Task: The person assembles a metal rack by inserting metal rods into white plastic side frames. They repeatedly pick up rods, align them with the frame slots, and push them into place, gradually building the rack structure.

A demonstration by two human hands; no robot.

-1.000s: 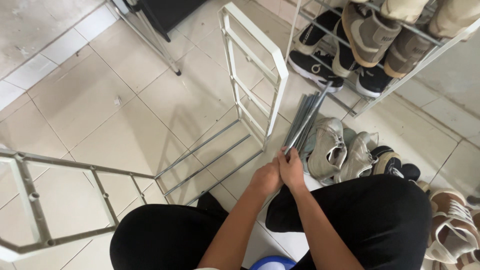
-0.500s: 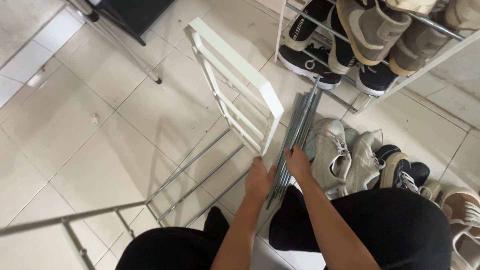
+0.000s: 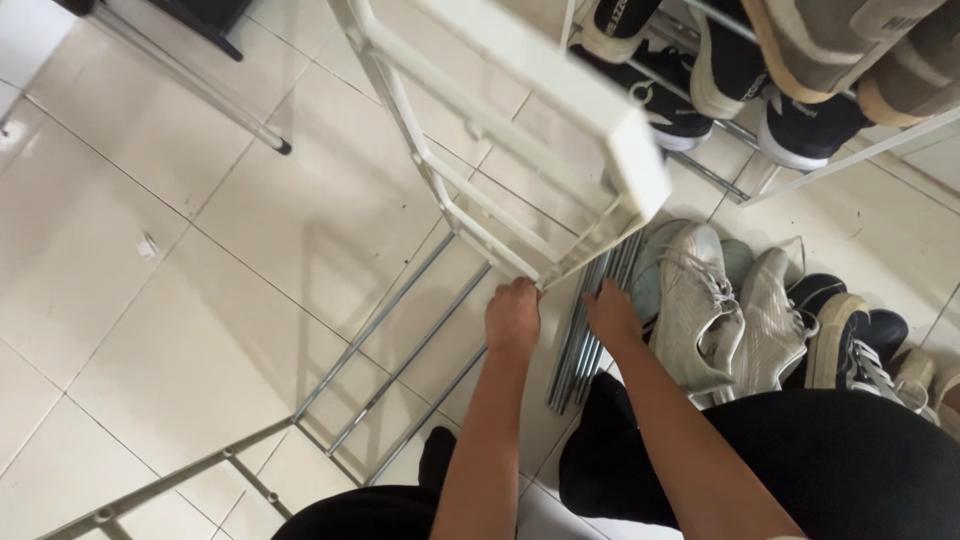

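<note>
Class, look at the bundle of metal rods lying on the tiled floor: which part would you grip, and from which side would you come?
Probably the near end of the metal rods, from above. That end lies bare on the floor between the left hand and right hand; the far end runs under the white side frame, with grey sneakers close alongside.

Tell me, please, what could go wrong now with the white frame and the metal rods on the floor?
1. The white side frame stands tilted, and only the left hand touches its lower corner; it might tip toward the shoe rack.
2. The bundle of metal rods lies loose under the right hand; the rods could roll apart on the smooth tiles.
3. The grey sneakers lie right beside the rods and may get in the way.
</note>
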